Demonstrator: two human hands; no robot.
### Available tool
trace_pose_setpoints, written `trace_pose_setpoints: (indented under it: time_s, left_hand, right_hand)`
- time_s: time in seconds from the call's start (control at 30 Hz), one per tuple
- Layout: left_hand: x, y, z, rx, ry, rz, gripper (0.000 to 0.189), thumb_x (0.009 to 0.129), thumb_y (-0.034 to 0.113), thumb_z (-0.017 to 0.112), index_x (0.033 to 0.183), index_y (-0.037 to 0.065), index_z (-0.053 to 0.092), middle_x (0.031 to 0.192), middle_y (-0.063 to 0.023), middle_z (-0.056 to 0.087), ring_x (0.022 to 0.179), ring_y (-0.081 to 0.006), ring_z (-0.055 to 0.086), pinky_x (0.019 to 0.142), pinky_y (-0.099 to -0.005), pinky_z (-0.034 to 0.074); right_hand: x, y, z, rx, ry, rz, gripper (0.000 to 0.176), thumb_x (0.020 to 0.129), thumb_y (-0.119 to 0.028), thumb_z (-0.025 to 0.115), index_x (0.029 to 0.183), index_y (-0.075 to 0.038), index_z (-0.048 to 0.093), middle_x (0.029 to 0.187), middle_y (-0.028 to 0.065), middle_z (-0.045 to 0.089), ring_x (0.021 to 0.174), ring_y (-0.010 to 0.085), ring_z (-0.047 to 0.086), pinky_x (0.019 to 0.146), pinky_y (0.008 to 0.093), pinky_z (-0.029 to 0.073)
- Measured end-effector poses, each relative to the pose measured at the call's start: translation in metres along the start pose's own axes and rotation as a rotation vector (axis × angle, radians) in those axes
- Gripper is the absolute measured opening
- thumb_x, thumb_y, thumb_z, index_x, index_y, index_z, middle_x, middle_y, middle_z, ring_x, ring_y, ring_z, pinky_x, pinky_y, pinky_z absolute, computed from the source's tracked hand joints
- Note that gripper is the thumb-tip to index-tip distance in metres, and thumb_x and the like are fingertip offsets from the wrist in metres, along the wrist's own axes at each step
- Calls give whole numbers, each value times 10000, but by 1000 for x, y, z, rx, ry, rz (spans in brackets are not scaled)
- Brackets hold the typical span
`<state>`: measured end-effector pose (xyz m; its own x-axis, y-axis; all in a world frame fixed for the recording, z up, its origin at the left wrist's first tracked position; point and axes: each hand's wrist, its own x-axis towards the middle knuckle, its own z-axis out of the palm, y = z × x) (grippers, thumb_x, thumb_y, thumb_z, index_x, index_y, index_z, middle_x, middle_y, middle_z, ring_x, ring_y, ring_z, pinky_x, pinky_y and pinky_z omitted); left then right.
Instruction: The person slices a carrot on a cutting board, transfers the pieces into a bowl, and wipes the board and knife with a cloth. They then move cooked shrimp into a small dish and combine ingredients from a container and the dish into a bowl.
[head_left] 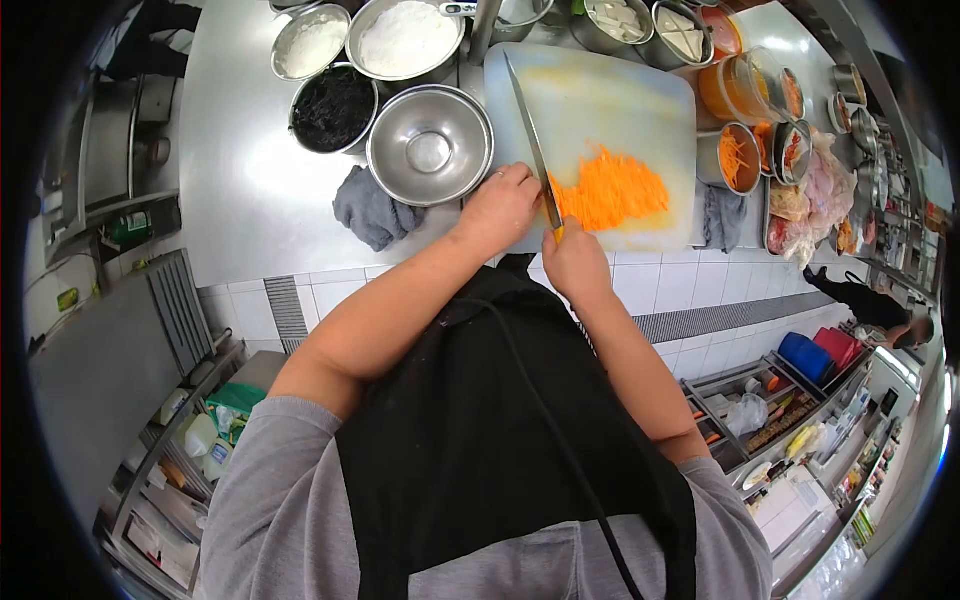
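A knife with a yellow handle is in my right hand, its fingers wrapped round the handle. The long blade points away over the white cutting board, along the left edge of a pile of shredded orange food. My left hand lies at the board's lower left edge, left of the blade, with its fingers bent together; whether it holds anything is hidden. Just left of that hand stands an empty steel bowl. A grey cloth is bunched below the bowl.
Bowls of white powder and dark shreds stand at the upper left. Right of the board are a pot of orange strips, a cloth and a tray of raw meat. Another person is far right.
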<state>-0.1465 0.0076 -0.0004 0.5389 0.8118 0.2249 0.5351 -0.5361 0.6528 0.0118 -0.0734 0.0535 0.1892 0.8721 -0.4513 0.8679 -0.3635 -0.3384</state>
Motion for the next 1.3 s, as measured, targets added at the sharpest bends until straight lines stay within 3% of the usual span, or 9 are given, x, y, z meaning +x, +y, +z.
trace_pose_setpoints:
  time_s: [0.37, 0.6, 0.7, 0.9, 0.97, 1.0, 1.1, 1.2, 1.3]
  left_hand:
    - [-9, 0, -3, -17, 10, -33, 153, 909, 85, 747, 1043, 19, 712, 1114, -160, 670, 1049, -397, 677, 920, -483, 576]
    - [22, 13, 1, 33, -85, 111, 140, 925, 158, 730, 996, 42, 701, 1064, -133, 654, 1037, -375, 671, 874, -486, 563]
    - [28, 20, -14, -31, -172, 42, 172, 897, 150, 768, 1019, 46, 706, 1092, -140, 671, 1058, -370, 675, 906, -495, 564]
    - [93, 83, -38, -85, 27, 153, 362, 918, 236, 785, 1224, 54, 725, 1268, -163, 690, 1183, -398, 666, 1019, -495, 553]
    - [130, 126, -29, -53, 40, 381, 533, 928, 299, 796, 1394, 74, 672, 1440, -171, 635, 1318, -410, 620, 1112, -544, 498]
    - [144, 143, -17, -13, -127, 400, 745, 909, 369, 821, 1554, 100, 563, 1639, -183, 498, 1525, -411, 473, 1233, -589, 391]
    - [190, 214, 34, 39, -321, 581, 911, 885, 401, 844, 1642, 79, 453, 1730, -194, 390, 1645, -401, 305, 1309, -603, 284]
    - [223, 250, 93, 203, -455, 612, 1027, 868, 426, 860, 1682, 33, 371, 1785, -192, 299, 1696, -386, 169, 1346, -606, 195]
    - [247, 253, 129, 234, -398, 502, 1020, 888, 458, 832, 1668, -18, 378, 1780, -201, 306, 1678, -403, 210, 1351, -623, 158]
  right_hand:
    - [-33, 10, -32, 17, -39, 17, 346, 1040, -319, 642, 1128, 15, 638, 945, 315, 745, 926, 527, 723, 835, 603, 575]
    - [-60, 69, -50, 36, 380, 55, 358, 920, -292, 807, 1174, -80, 672, 991, 176, 764, 897, 405, 753, 777, 504, 601]
    - [-59, 93, -68, 27, 494, 106, 393, 871, -276, 864, 1173, -86, 699, 965, 148, 753, 854, 372, 749, 760, 472, 601]
    - [-33, 141, -119, 150, 532, 203, 426, 842, -312, 890, 1141, -63, 716, 978, 153, 756, 883, 363, 752, 793, 476, 604]
    - [-19, 169, -139, 158, 577, 144, 455, 843, -317, 884, 1176, -60, 709, 983, 157, 757, 903, 376, 752, 804, 480, 605]
    - [-13, 181, -153, 164, 581, 144, 455, 843, -317, 884, 1176, -60, 709, 983, 157, 757, 903, 376, 752, 804, 480, 605]
    - [10, 216, -192, 110, 553, 118, 435, 855, -311, 872, 1153, -49, 692, 997, 166, 756, 920, 397, 752, 799, 487, 605]
    - [30, 249, -221, 76, 491, 105, 420, 853, -305, 869, 1108, -38, 669, 1025, 183, 752, 937, 414, 750, 800, 499, 603]
    - [35, 273, -250, 7, 499, 0, 404, 843, -291, 874, 1064, -34, 654, 1020, 193, 744, 923, 419, 747, 790, 516, 601]
